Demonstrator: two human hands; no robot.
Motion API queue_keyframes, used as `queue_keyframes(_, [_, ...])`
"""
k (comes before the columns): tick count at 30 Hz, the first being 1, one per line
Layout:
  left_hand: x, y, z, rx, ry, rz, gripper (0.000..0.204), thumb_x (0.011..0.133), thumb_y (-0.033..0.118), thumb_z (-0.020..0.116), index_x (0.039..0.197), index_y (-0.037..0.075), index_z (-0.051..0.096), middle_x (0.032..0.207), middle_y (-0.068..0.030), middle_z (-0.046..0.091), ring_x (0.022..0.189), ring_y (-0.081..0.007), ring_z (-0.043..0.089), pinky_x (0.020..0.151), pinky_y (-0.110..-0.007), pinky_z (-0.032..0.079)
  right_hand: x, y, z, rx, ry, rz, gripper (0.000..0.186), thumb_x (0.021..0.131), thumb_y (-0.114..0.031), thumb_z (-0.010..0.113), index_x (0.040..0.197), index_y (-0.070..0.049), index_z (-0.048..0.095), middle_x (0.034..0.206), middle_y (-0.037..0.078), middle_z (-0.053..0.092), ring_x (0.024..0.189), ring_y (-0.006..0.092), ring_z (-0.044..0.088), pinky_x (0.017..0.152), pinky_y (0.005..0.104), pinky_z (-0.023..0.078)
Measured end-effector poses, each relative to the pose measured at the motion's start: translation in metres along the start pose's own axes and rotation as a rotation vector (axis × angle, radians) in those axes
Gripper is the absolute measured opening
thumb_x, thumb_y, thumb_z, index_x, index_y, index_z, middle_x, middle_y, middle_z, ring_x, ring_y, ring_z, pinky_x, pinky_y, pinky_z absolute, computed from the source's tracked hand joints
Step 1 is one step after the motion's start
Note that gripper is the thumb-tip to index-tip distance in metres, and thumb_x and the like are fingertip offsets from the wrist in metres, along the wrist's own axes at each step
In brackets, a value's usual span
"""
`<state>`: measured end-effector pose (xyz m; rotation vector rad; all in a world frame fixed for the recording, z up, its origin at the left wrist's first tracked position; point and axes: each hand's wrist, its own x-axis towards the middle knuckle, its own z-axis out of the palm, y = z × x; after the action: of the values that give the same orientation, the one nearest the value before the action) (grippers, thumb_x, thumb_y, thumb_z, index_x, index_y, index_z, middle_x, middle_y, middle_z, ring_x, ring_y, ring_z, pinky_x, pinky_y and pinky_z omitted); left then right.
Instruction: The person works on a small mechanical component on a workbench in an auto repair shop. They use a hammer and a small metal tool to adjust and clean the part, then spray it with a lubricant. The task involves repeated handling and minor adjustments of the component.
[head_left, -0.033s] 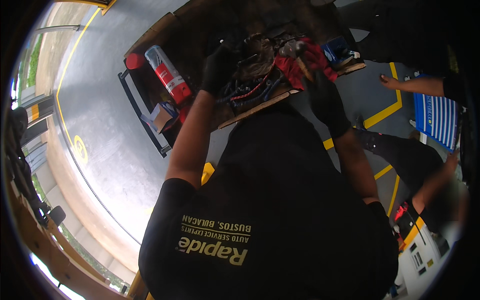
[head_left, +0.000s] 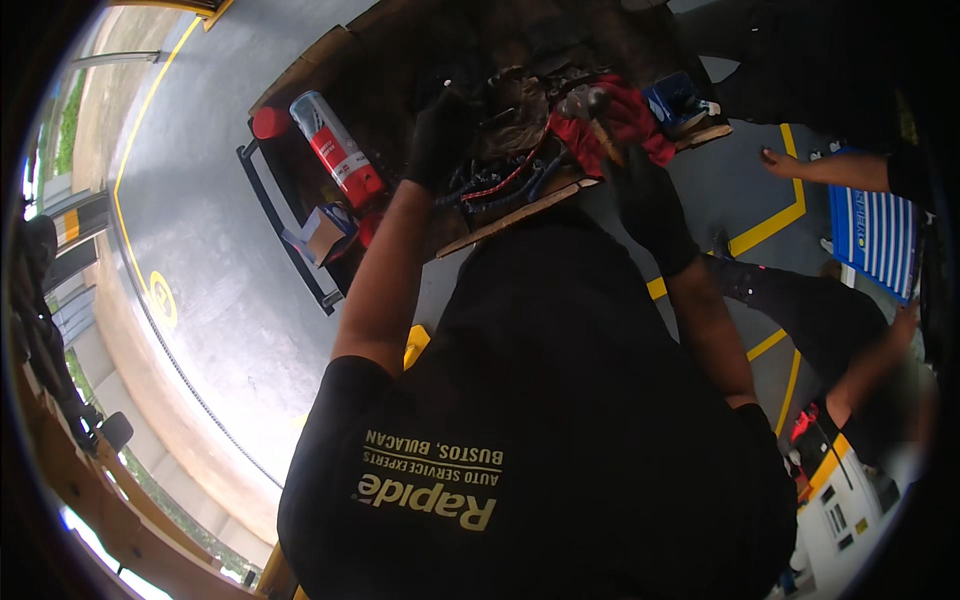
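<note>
My left hand (head_left: 438, 138), in a black glove, is raised over the dark cart top with its fingers curled around something small and dark with a white speck. My right hand (head_left: 645, 205), also gloved, grips a wooden-handled hammer (head_left: 611, 137) with a metal head, held above a red rag (head_left: 640, 120). Between my hands lie a dark, greasy metal part (head_left: 525, 100) and coiled blue and red cords (head_left: 490, 185). Exactly what my left fingers hold is hard to make out.
A spray can (head_left: 335, 150), red cap (head_left: 269, 124) and small box (head_left: 323, 235) sit at the cart's (head_left: 455, 245) left end, a blue box (head_left: 672, 102) at its right. Co-workers' arms (head_left: 835, 170) and a bent body (head_left: 820, 320) are right, beside a striped blue panel (head_left: 870, 240).
My two hands have shifted very slightly, with the white speck at my left fingers a touch to the right. Everything else looks the same.
</note>
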<state>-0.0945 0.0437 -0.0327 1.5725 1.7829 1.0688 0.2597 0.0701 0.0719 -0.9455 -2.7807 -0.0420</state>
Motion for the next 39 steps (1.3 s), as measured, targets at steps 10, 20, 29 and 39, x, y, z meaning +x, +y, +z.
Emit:
queue_keyframes(10, [0.014, -0.003, 0.015, 0.088, -0.032, 0.016, 0.016, 0.099, 0.019, 0.077, 0.11, 0.01, 0.071, 0.101, -0.0152, 0.078, 0.094, -0.0335, 0.078, 0.08, -0.04, 0.059, -0.009, 0.0, 0.02, 0.021, 0.057, -0.027, 0.032, 0.103, -0.012, 0.066, 0.134, -0.004, 0.066, 0.114, 0.017, 0.061, 0.089, 0.0288, 0.067, 0.073, 0.0402, 0.055])
queue_keyframes(20, [0.016, 0.011, 0.011, -0.025, 0.026, 0.2, 0.015, 0.102, 0.018, 0.07, 0.114, 0.012, 0.076, 0.1, -0.0123, 0.08, 0.093, -0.0345, 0.079, 0.08, -0.042, 0.061, 0.019, 0.0, 0.009, 0.048, 0.085, -0.043, 0.039, 0.099, -0.007, 0.065, 0.138, -0.006, 0.067, 0.121, 0.018, 0.061, 0.095, 0.03, 0.069, 0.075, 0.0406, 0.057])
queue_keyframes(29, [0.012, 0.044, 0.002, 0.1, -0.102, 0.101, 0.021, 0.104, 0.023, 0.069, 0.123, 0.017, 0.076, 0.104, -0.013, 0.08, 0.095, -0.036, 0.078, 0.078, -0.045, 0.061, 0.026, -0.002, 0.008, 0.1, 0.074, -0.024, 0.03, 0.099, -0.007, 0.068, 0.129, -0.005, 0.07, 0.111, 0.014, 0.062, 0.087, 0.0276, 0.069, 0.068, 0.0397, 0.057])
queue_keyframes(39, [0.01, 0.037, 0.003, 0.112, -0.144, 0.154, 0.026, 0.105, 0.019, 0.066, 0.13, 0.014, 0.068, 0.11, -0.0104, 0.08, 0.094, -0.0328, 0.079, 0.077, -0.041, 0.062, 0.06, -0.032, -0.013, 0.363, 0.157, 0.111, 0.024, 0.101, -0.015, 0.073, 0.121, -0.002, 0.071, 0.108, 0.015, 0.068, 0.085, 0.0292, 0.073, 0.065, 0.0423, 0.056])
